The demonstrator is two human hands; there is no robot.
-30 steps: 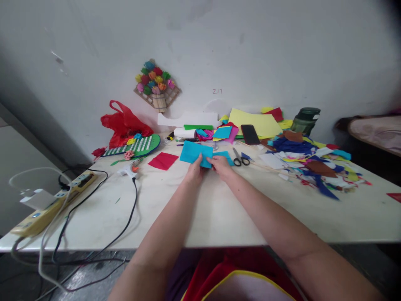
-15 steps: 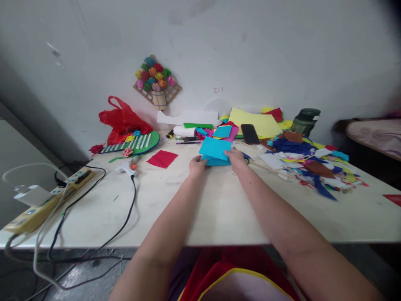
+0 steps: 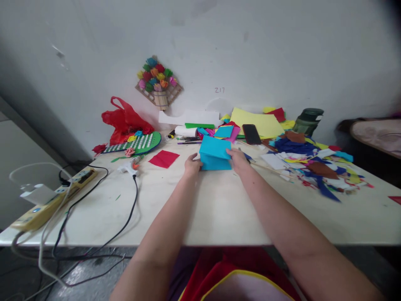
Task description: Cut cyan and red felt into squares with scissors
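Blue paper (image 3: 215, 147), folded with one layer raised over a lower one, is between my two hands above the middle of the table. My left hand (image 3: 193, 164) is at the paper's left edge, its fingers closed on the lower layer. At the right edge, my right hand (image 3: 237, 159) pinches the upper layer. Left of my left hand a red paper square (image 3: 164, 159) lies flat. Behind the blue paper are smaller coloured sheets (image 3: 224, 131) and some pens (image 3: 189, 142).
A glue gun (image 3: 129, 168), a power strip (image 3: 34, 214) and cables are on the left, near a red bag (image 3: 125, 121). Paper scraps (image 3: 322, 169), a phone (image 3: 251, 134) and a green bottle (image 3: 308, 121) are on the right. A thin stick (image 3: 269, 169) lies beside my right hand.
My left hand has moved slightly left and down. The blue paper's lower layer now shows more below the upper one. My right hand still holds the right edge.
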